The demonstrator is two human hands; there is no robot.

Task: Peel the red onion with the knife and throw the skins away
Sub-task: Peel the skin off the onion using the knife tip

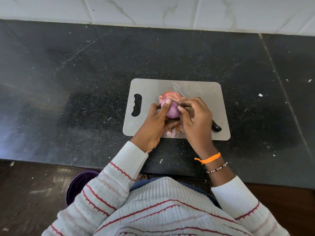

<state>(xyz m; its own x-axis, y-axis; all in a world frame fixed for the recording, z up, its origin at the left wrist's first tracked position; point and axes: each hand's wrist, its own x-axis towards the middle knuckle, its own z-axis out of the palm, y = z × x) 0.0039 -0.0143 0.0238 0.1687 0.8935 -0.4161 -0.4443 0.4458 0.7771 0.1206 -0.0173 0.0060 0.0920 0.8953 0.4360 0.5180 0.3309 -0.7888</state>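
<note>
A peeled, purple red onion is held over the grey cutting board in my left hand, thumb on top. My right hand pinches a thin dark strip of onion skin at the onion's top, between thumb and forefinger. The knife lies on the board beneath my right hand; its blade tip points to the far left and its black handle sticks out at the near right. Loose reddish skins lie behind the onion, and more skins lie near the board's front edge.
The board rests on a black speckled counter against a white tiled wall. A purple bin stands on the floor below the counter's front edge, to my left, partly hidden by my sleeve.
</note>
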